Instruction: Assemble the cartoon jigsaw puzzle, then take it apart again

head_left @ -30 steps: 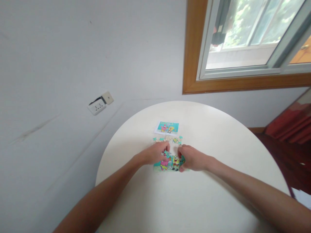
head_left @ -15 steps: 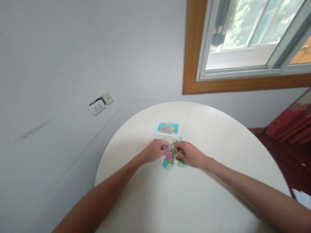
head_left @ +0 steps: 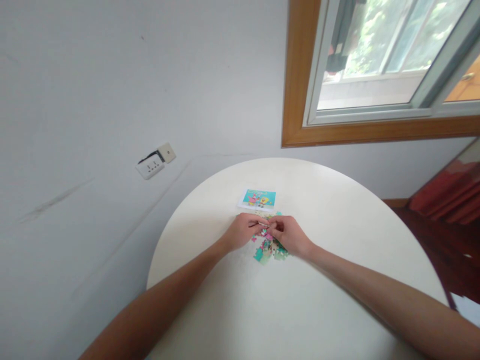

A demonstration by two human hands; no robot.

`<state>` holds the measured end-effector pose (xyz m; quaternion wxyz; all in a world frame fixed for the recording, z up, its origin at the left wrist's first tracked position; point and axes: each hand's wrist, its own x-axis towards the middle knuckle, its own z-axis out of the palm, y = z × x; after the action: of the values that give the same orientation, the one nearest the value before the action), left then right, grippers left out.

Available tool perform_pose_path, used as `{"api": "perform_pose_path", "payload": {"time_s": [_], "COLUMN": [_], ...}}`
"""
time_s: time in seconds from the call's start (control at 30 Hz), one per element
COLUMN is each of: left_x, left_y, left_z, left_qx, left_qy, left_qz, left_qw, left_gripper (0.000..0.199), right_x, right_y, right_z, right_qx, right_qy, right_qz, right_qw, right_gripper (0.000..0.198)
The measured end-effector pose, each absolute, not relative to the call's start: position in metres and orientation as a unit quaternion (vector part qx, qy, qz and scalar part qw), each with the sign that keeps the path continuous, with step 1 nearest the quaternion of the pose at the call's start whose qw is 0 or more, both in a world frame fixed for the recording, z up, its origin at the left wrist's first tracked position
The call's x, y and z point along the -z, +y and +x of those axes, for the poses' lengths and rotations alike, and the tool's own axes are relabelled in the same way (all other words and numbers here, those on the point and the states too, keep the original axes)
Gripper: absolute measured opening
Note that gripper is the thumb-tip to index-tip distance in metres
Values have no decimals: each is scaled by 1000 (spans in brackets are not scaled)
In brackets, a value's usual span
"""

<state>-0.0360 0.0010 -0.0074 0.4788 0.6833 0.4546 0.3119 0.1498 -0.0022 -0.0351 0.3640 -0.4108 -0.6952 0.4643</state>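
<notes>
My left hand and my right hand meet over a small heap of puzzle pieces. Between their fingertips is a thin flat bit of jigsaw puzzle, seen nearly edge-on, and both hands pinch it. The loose pieces beneath are teal, pink, pale green and brown. Fingers hide part of the heap. Just beyond the hands lies a picture card with a pink and a yellow cartoon figure on a teal ground.
Everything lies on a round white table against a white wall. A wall socket is at the left, and a wood-framed window at the upper right. A red curtain hangs at the far right.
My hands have drawn closer together, and their fingertips now meet on one flat puzzle bit. Pieces in the heap have shifted and lie more spread below the hands.
</notes>
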Motion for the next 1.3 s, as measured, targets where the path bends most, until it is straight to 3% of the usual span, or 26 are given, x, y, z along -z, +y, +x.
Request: {"api": "perform_pose_path", "payload": {"time_s": [0.3,0.7,0.93,1.3], "left_x": [1,2,10,-2], "left_y": [2,11,22,3], "left_z": [-31,-43,-56,-40], "left_qx": [-335,-317,-288,-250], "left_qy": [464,557,492,468], "left_qz": [608,694,813,832], "left_qw": [550,329,120,163], "left_gripper": [27,30,30,11], "right_x": [34,34,35,37], "right_y": [5,6,14,23], "right_z": [148,144,144,146], "right_qx": [-521,-489,-534,-596], "right_qy": [-605,-612,-547,-513], "right_qz": [-448,-458,-471,-395], "right_qw": [402,420,440,475], "right_gripper": [21,19,21,19]}}
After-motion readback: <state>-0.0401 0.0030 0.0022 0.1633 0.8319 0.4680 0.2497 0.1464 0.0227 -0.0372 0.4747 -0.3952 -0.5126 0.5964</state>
